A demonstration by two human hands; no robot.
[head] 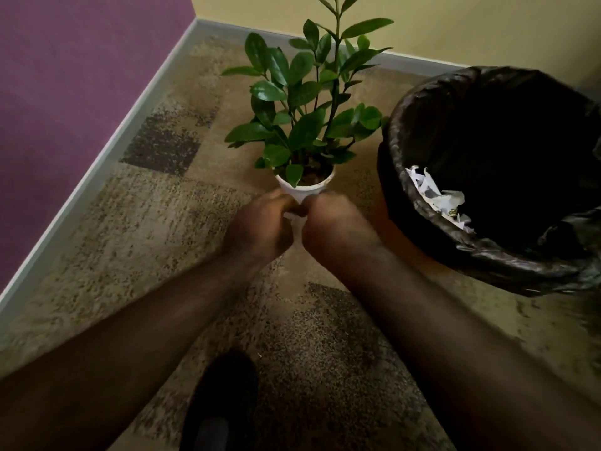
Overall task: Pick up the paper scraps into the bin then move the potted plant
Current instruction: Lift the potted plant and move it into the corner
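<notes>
Paper scraps (435, 196) are in the bin (422, 102). Our left hand (260, 227) & right hand (335, 222) wrap fingers round the potted plant (305, 187), on the carpet (156, 222) by the wall corner. We should lift slow, keep it upright, w/ leaves off the bin.

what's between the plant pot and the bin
Only bare patterned carpet between the white pot and the black-lined bin, per the head view.

Patterned carpet (162, 196), white-potted plant (304, 131), black-lined bin (422, 222) beside it, dark shoe (221, 395)
</notes>
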